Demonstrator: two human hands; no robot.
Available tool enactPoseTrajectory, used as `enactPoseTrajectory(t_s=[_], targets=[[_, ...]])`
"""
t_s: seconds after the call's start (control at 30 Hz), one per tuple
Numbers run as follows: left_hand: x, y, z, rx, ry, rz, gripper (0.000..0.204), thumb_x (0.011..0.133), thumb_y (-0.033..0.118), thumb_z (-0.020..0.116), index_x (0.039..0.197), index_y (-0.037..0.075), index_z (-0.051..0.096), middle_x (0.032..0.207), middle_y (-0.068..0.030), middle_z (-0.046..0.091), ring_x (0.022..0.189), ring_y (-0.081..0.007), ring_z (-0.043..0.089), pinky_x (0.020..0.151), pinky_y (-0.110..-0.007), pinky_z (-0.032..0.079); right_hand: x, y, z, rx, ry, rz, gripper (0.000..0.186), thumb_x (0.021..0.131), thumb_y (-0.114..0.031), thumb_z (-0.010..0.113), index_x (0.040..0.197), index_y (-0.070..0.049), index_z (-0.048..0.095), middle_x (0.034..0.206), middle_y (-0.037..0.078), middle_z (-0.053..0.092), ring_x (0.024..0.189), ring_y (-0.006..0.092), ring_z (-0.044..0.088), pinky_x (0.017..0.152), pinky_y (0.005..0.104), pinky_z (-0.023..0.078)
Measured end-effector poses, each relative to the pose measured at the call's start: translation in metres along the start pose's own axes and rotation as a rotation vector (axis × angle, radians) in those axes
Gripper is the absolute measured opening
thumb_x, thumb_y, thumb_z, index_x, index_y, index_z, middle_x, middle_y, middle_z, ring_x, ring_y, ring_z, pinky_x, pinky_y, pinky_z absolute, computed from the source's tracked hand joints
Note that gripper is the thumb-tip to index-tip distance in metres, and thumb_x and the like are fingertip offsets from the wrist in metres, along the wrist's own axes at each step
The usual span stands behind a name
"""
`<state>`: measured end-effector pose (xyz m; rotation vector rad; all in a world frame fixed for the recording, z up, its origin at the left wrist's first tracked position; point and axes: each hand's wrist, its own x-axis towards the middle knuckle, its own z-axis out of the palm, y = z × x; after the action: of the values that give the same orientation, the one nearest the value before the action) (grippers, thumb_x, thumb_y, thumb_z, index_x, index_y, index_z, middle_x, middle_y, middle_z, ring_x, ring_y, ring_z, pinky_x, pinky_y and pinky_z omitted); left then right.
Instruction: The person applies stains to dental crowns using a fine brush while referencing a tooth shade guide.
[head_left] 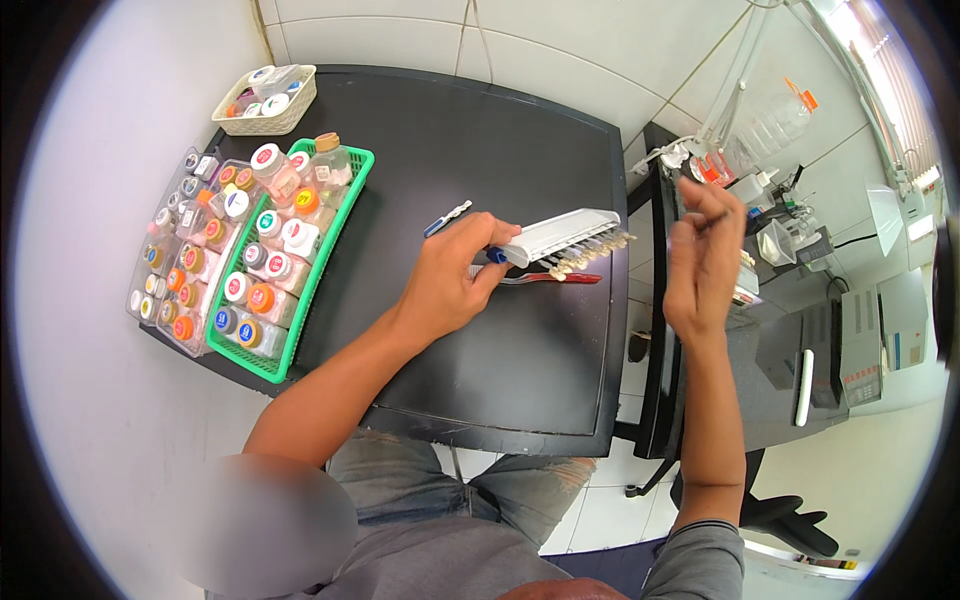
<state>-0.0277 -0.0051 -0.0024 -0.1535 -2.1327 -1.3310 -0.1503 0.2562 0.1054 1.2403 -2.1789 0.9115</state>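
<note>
My left hand grips one end of a dental shade guide, a white holder with a row of tooth-coloured tabs hanging along its near side. Thumb and fingers pinch it at the blue end, and it is held tilted above the black table. To the right of it, past the table's edge, my right hand is raised with loosely bent fingers and nothing visible in them. Beneath the guide lies a red-handled metal tool, partly hidden. A slim blue-and-white item rests beyond my left hand.
At the left stand a green basket of capped jars and bottles and a clear tray of small bottles. A cream basket sits at the far left corner. On the right, a dark desk carries a clear bottle and equipment.
</note>
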Motion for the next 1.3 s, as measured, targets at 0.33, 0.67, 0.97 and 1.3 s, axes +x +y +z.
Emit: enactPoseTrajectory(t_s=[0.33,0.67,0.97,1.3], targets=[[-0.007,0.007,0.003,-0.062,0.040,0.168,0.035,0.083,-0.013,0.078,0.111,0.000,0.061,0.123,-0.0205,0.077,0.121,-0.0383,0.077,0.096,-0.042,0.063,-0.026,-0.082,-0.009,0.137,-0.055,-0.429,0.041,0.106,-0.050,0.068,0.114,-0.010,0.076,0.095,0.001,0.072,0.101,0.0283,0.074,0.115,0.0593,0.043],[-0.008,0.011,0.007,-0.066,0.042,0.213,0.035,0.082,-0.014,0.077,0.112,-0.002,0.063,0.129,-0.0193,0.075,0.113,-0.0354,0.078,0.080,-0.038,0.068,-0.022,-0.084,0.023,0.033,-0.057,-0.353,0.027,0.093,-0.034,0.082,0.104,-0.009,0.079,0.091,0.002,0.076,0.095,0.0249,0.069,0.112,0.0560,0.041],[-0.010,0.017,0.010,-0.032,0.000,0.230,0.033,0.083,-0.015,0.077,0.109,-0.001,0.062,0.128,-0.0202,0.075,0.121,-0.0372,0.076,0.087,-0.038,0.069,-0.019,-0.080,0.024,0.076,-0.061,-0.297,0.022,0.091,-0.030,0.084,0.097,-0.009,0.079,0.087,0.001,0.074,0.088,0.0234,0.063,0.103,0.0507,0.043],[-0.011,0.022,0.009,0.012,-0.005,0.203,0.033,0.083,-0.014,0.080,0.107,-0.001,0.061,0.125,-0.0203,0.076,0.122,-0.0377,0.076,0.093,-0.040,0.068,-0.019,-0.074,0.025,0.134,-0.029,-0.283,0.019,0.092,-0.027,0.084,0.095,-0.010,0.078,0.087,0.000,0.075,0.085,0.0241,0.061,0.096,0.0499,0.043]])
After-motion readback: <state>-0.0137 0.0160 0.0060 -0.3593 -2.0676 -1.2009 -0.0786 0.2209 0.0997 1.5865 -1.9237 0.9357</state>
